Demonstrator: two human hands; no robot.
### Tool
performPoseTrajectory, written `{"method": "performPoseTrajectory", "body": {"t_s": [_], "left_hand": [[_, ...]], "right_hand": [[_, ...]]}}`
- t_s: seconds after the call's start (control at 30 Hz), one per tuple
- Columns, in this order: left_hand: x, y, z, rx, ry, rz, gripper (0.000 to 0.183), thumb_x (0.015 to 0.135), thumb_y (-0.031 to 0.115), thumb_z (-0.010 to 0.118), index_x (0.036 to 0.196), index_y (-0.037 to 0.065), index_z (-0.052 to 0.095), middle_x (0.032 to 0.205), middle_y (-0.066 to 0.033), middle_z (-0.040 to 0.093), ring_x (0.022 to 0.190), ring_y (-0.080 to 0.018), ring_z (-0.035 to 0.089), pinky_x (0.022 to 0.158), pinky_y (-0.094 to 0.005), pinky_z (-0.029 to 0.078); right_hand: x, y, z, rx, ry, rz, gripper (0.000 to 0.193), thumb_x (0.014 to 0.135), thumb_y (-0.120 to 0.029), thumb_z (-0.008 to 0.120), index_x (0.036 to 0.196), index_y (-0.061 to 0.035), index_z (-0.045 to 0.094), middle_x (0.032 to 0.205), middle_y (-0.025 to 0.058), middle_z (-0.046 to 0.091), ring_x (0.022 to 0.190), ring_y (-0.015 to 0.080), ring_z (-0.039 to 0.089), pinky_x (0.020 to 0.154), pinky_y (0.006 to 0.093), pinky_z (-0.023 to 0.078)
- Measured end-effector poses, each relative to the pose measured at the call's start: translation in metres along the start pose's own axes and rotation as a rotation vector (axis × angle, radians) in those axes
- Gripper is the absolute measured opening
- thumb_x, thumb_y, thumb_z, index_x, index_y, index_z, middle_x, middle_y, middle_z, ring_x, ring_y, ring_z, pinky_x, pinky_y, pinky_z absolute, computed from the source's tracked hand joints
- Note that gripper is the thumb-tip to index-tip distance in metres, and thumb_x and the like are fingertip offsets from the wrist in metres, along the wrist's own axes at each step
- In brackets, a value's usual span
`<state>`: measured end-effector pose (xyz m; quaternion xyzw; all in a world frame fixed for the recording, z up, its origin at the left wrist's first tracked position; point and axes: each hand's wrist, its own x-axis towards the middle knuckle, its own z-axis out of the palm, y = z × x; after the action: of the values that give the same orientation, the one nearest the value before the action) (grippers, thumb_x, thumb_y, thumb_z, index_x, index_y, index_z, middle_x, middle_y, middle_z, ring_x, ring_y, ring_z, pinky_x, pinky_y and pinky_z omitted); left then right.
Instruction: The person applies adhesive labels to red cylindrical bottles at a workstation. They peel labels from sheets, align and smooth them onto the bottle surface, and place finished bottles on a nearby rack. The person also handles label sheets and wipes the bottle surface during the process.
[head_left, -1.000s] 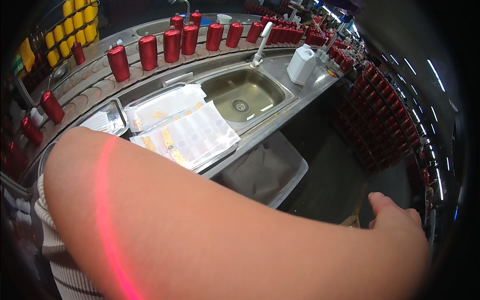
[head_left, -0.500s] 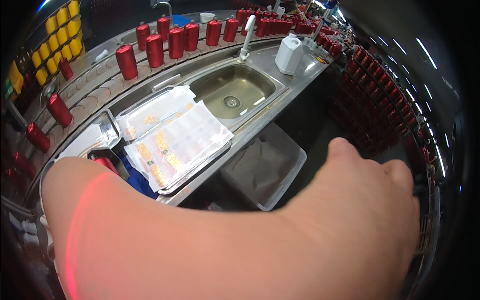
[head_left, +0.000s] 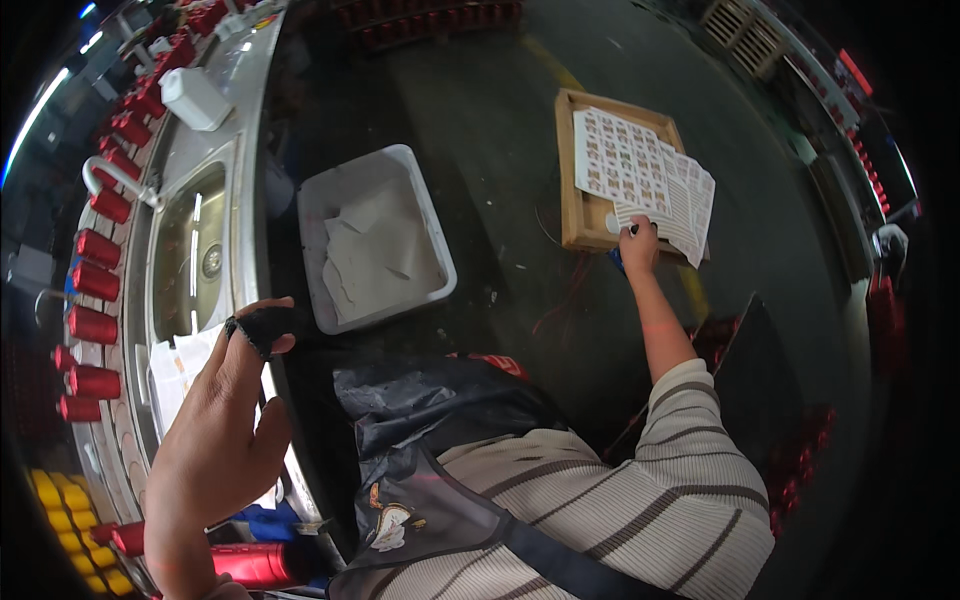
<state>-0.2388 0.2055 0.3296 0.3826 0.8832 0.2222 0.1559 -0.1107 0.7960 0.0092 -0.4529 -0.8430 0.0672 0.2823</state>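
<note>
My left hand (head_left: 225, 410) is raised over the near edge of the steel counter, fingers partly bent and thumb apart, holding nothing. A black wrap (head_left: 265, 328) covers part of its fingers. Below that wrist lies a shiny red bottle (head_left: 258, 565). My right arm reaches out to a wooden tray (head_left: 585, 225), where my right hand (head_left: 640, 248) pinches the near edge of a printed sheet (head_left: 630, 215). Several sheets with rows of small pictures (head_left: 622, 160) lie overlapping in the tray, some hanging past its right side. A dark band shows on a right finger.
A white plastic bin (head_left: 433, 235) with pale paper scraps stands on the floor between counter and tray. Along the left are a sink (head_left: 185, 250), a white faucet (head_left: 110, 180), a white jug (head_left: 196, 98) and a row of red bottles (head_left: 93, 325). Yellow items (head_left: 60, 500) sit lower left.
The view has swung right, from the counter to the floor and wooden tray. An arm stretched across the foreground before; now my right hand is at the sheets and my left hand by the counter.
</note>
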Motion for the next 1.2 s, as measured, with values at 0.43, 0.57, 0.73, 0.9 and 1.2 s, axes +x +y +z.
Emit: {"method": "performPoseTrajectory", "body": {"t_s": [0.43,0.57,0.73,0.9,1.2], "left_hand": [[0.067,-0.054,0.039,-0.314,-0.031,-0.289,0.061,0.079,-0.016,0.055,0.135,0.005,0.045,0.120,-0.0135,0.063,0.119,-0.0261,0.061,0.105,-0.0402,0.048],[0.067,-0.066,0.045,-0.350,0.019,-0.359,0.061,0.080,-0.015,0.049,0.136,0.010,0.046,0.128,-0.0127,0.058,0.118,-0.0247,0.062,0.099,-0.0363,0.051],[0.065,-0.078,0.047,-0.355,0.015,-0.482,0.060,0.082,-0.014,0.047,0.136,0.012,0.045,0.133,-0.0106,0.054,0.117,-0.0230,0.062,0.094,-0.0310,0.051],[0.081,-0.080,0.046,-0.282,0.022,-0.476,0.054,0.088,-0.008,0.052,0.138,0.012,0.046,0.128,-0.0126,0.060,0.117,-0.0238,0.062,0.096,-0.0346,0.051],[0.090,-0.086,0.050,-0.262,0.025,-0.423,0.059,0.087,-0.010,0.057,0.139,0.012,0.046,0.124,-0.0137,0.063,0.118,-0.0250,0.062,0.100,-0.0403,0.050]], "right_hand": [[0.102,-0.002,0.034,-0.142,-0.350,-0.287,0.040,0.079,-0.032,0.076,0.113,-0.0141,0.065,0.111,0.0154,0.059,0.097,0.0387,0.062,0.080,0.0469,0.051],[0.119,-0.032,0.057,-0.199,-0.443,-0.359,0.042,0.075,-0.033,0.079,0.109,-0.0126,0.067,0.111,0.0133,0.058,0.097,0.0357,0.064,0.080,0.0459,0.052],[0.128,-0.023,0.084,-0.216,-0.515,-0.371,0.040,0.075,-0.033,0.079,0.106,-0.0106,0.068,0.105,0.0128,0.058,0.097,0.0349,0.063,0.080,0.0457,0.051],[0.134,-0.013,0.087,-0.156,-0.512,-0.385,0.039,0.076,-0.034,0.079,0.105,-0.0103,0.069,0.104,0.0126,0.058,0.096,0.0340,0.063,0.080,0.0447,0.050],[0.139,-0.010,0.085,-0.088,-0.467,-0.400,0.034,0.079,-0.033,0.077,0.103,-0.0102,0.071,0.100,0.0127,0.060,0.092,0.0338,0.063,0.078,0.0425,0.050]]}}
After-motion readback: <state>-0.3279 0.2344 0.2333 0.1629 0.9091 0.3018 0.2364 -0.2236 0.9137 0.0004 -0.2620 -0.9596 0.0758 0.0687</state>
